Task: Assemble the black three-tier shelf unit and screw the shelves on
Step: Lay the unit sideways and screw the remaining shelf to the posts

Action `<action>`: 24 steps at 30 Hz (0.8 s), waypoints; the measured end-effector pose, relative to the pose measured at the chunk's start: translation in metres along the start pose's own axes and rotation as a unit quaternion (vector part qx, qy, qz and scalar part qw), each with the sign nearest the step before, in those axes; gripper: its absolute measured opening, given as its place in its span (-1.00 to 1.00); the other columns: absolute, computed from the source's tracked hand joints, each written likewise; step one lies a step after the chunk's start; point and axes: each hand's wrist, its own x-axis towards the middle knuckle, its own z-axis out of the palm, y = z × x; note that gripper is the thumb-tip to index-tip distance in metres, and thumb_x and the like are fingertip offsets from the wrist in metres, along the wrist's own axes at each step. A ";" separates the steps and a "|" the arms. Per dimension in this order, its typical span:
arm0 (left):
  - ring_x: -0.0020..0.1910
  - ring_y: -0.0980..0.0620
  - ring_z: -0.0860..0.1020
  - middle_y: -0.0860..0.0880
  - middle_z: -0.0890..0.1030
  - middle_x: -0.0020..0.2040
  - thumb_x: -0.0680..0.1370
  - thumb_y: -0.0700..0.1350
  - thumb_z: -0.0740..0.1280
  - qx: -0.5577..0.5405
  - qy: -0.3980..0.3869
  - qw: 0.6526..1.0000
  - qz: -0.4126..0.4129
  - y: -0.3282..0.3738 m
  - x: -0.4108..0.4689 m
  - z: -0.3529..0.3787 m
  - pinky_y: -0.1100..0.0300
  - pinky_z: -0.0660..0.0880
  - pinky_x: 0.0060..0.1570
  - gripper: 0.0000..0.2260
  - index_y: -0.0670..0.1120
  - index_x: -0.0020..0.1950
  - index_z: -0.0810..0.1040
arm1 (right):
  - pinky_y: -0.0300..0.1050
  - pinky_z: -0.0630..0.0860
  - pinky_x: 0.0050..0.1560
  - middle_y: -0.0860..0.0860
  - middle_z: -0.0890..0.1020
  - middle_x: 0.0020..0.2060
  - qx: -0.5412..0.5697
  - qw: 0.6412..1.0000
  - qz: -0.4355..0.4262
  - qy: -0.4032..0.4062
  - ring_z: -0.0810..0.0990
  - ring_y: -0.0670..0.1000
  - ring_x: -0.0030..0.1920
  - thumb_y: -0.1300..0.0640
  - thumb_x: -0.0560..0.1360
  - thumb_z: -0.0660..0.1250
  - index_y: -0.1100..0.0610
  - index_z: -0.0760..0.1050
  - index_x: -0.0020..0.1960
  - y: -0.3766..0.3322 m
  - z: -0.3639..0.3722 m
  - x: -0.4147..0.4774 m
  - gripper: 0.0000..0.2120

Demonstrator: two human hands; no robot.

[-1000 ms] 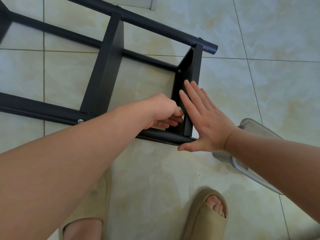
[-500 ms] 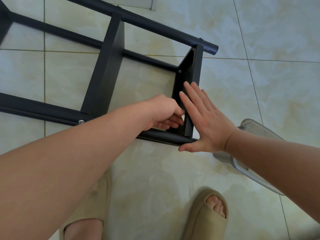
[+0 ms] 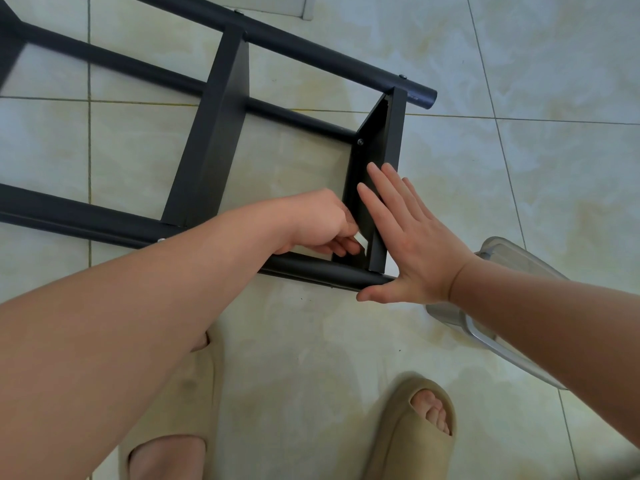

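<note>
The black shelf unit lies on its side on the tiled floor, its near pole (image 3: pixel 86 220) running left to right. The end shelf (image 3: pixel 388 140) stands on edge between the poles, and a middle shelf (image 3: pixel 214 150) sits further left. My left hand (image 3: pixel 311 223) reaches inside the frame to the end shelf's near corner, fingers curled and pinching something small, apparently a screw, mostly hidden by the hand. My right hand (image 3: pixel 412 244) presses flat against the end shelf's outer face, fingers straight, with its thumb along the tip of the near pole.
A clear plastic container (image 3: pixel 512 258) lies on the floor under my right wrist. My feet in beige slippers (image 3: pixel 415 427) stand close in front of the frame. Screw heads show on the end shelf (image 3: pixel 360 142) and the far pole (image 3: pixel 402 76).
My left fingers have shifted slightly at the shelf corner. My right hand and the shelf unit have stayed where they were.
</note>
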 end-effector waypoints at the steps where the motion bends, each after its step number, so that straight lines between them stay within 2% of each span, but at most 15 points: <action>1: -0.21 0.12 0.63 0.06 0.70 -0.26 0.65 -0.19 0.23 0.013 -0.003 1.000 0.005 0.000 -0.001 -0.001 0.22 0.49 -0.13 -0.81 -0.03 -0.12 0.55 | 0.26 -0.05 0.59 0.27 -0.07 0.61 0.000 1.000 0.000 0.000 -0.16 0.26 0.62 -0.59 0.36 0.14 0.31 -0.04 0.62 0.000 0.000 0.000 0.22; 19: -0.19 0.19 0.63 0.10 0.70 -0.23 0.63 -0.21 0.29 0.153 -0.050 0.986 0.042 -0.005 -0.005 -0.012 0.23 0.50 -0.07 -0.82 -0.03 -0.11 0.61 | 0.25 -0.06 0.60 0.26 -0.07 0.62 -0.001 1.000 -0.001 0.001 -0.16 0.25 0.62 -0.59 0.37 0.14 0.30 -0.03 0.63 0.000 0.001 0.000 0.21; 22: -0.17 0.15 0.62 0.10 0.71 -0.21 0.62 -0.19 0.31 0.177 -0.055 0.982 0.040 -0.005 -0.005 -0.010 0.26 0.45 -0.14 -0.83 -0.01 -0.13 0.61 | 0.24 -0.06 0.60 0.26 -0.07 0.62 -0.001 1.000 -0.001 0.002 -0.16 0.25 0.62 -0.59 0.37 0.14 0.30 -0.04 0.63 0.000 0.001 0.000 0.21; 24: -0.14 0.09 0.61 0.05 0.71 -0.14 0.61 -0.16 0.32 0.209 -0.057 0.975 0.042 -0.004 -0.006 -0.010 0.21 0.48 -0.10 -0.84 0.00 -0.14 0.62 | 0.25 -0.05 0.60 0.26 -0.07 0.62 -0.001 1.000 -0.002 0.004 -0.16 0.25 0.62 -0.59 0.37 0.14 0.30 -0.03 0.63 0.000 0.001 0.000 0.21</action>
